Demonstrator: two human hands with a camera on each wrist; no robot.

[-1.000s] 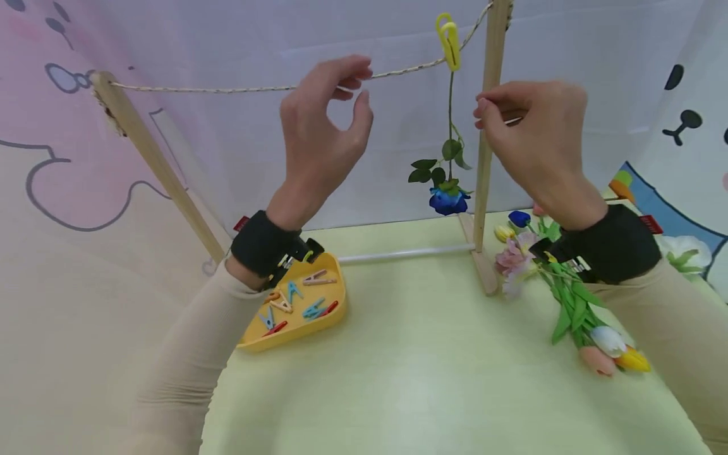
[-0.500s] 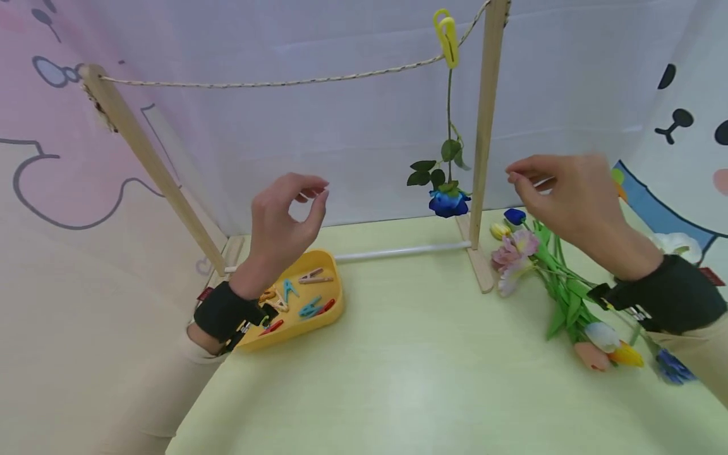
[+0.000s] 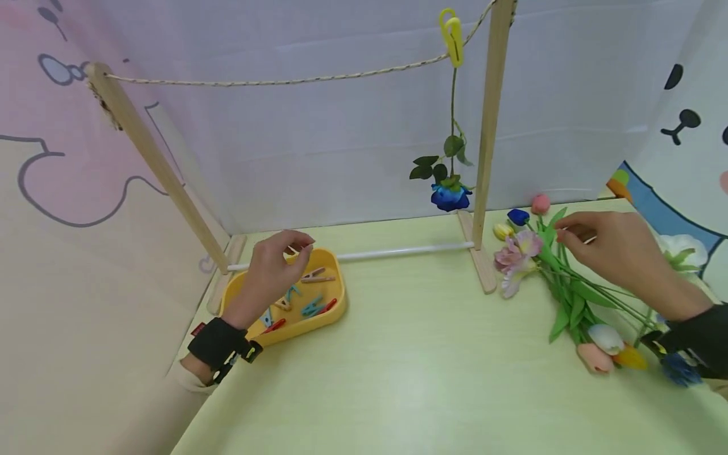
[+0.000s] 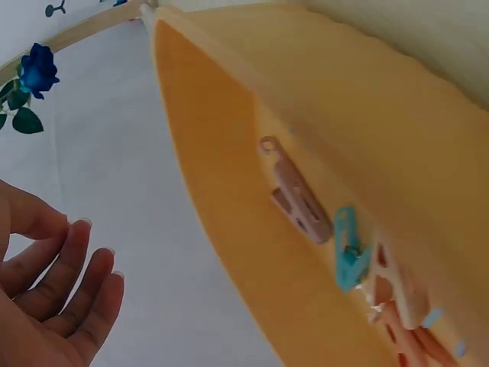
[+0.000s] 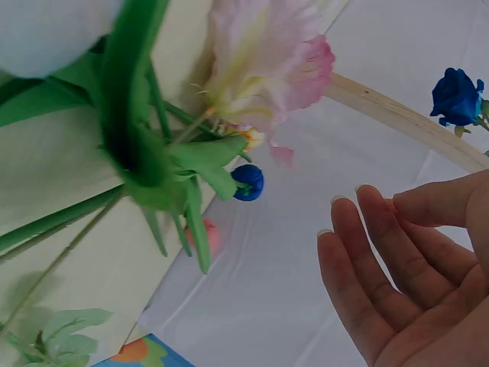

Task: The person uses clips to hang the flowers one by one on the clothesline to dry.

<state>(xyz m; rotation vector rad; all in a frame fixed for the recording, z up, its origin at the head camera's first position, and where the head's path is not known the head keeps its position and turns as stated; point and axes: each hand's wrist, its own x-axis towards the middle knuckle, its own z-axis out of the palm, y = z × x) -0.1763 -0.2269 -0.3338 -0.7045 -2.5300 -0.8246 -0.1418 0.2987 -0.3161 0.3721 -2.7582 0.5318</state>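
My left hand (image 3: 279,268), fingers loosely bent and holding nothing, hovers over the near-left part of a yellow tray (image 3: 318,327). Several small clothespins lie in that tray, among them a pink clothespin (image 4: 299,195) and a teal clothespin (image 4: 348,248). At the right, my right hand (image 3: 617,249) hovers above a pile of artificial flowers, its thumb and index fingertips close together with nothing between them. The pile includes a pink-white flower (image 3: 514,256), a blue tulip (image 3: 518,217) and a white tulip (image 3: 606,339). A blue rose (image 3: 450,197) hangs upside down from a yellow clip (image 3: 453,43).
A rope (image 3: 284,82) runs between a left wooden post (image 3: 156,164) and a right wooden post (image 3: 490,126), with the clip on it. A white rod (image 3: 404,250) joins the posts low down. Pale green table (image 3: 398,354) spreads in front; a white curtain (image 3: 318,151) hangs behind.
Both hands have come down from rope height and moved apart, the left to the tray, the right to the flower pile. The rose stays hanging on the rope.
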